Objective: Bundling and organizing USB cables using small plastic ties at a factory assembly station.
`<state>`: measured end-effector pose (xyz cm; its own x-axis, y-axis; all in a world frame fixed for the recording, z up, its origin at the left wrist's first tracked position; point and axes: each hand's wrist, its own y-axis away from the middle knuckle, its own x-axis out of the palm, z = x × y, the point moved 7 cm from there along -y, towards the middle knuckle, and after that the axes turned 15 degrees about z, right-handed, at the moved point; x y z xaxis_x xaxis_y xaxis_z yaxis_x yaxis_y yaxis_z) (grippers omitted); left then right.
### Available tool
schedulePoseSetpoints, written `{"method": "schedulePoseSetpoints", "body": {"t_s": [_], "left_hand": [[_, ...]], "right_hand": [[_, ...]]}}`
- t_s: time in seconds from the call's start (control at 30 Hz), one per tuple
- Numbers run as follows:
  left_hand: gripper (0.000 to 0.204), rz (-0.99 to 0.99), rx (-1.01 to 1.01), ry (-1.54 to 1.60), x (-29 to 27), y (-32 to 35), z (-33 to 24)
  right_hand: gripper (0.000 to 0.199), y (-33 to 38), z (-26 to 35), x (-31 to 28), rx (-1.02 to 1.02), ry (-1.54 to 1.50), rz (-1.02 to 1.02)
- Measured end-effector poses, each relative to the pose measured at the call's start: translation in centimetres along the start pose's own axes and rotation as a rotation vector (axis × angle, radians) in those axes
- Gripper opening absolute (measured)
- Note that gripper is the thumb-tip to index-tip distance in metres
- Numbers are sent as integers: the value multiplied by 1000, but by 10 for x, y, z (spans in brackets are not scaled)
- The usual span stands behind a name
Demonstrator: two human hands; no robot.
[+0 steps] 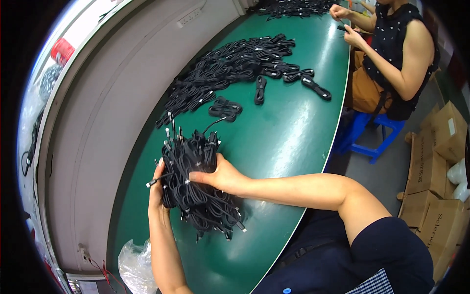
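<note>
A thick bunch of coiled black cables stands between my two hands over the green table. Many light-tipped plug ends stick out at its top and bottom. My left hand presses against the bunch's left side, its fingers partly hidden behind the cables. From the right, my right hand clasps the bunch, with the thumb across the front. Just beyond lies a small group of coiled cables. Farther back spreads a long heap of black cable coils, with a separate coiled cable near it.
A crumpled clear plastic bag lies by my left forearm. At the far right, a co-worker handles a dark cable beside a blue stool. Cardboard boxes stand on the right; a grey wall borders the table's left side.
</note>
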<state>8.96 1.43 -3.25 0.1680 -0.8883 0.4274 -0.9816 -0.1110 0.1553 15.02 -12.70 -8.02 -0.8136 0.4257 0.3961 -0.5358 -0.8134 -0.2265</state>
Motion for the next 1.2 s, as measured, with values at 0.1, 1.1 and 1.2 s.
{"method": "schedulePoseSetpoints", "body": {"t_s": [0.1,1.1,1.2], "left_hand": [[45,126,-44,-20,55,-52,-7],[77,240,-212,-631,296,-532,118],[95,249,-47,-882,314,-520,114]], "right_hand": [[87,3,44,-48,-110,-38,-54],[83,37,220,-515,-26,437,-864],[91,42,230,-544,-53,673,-932]]}}
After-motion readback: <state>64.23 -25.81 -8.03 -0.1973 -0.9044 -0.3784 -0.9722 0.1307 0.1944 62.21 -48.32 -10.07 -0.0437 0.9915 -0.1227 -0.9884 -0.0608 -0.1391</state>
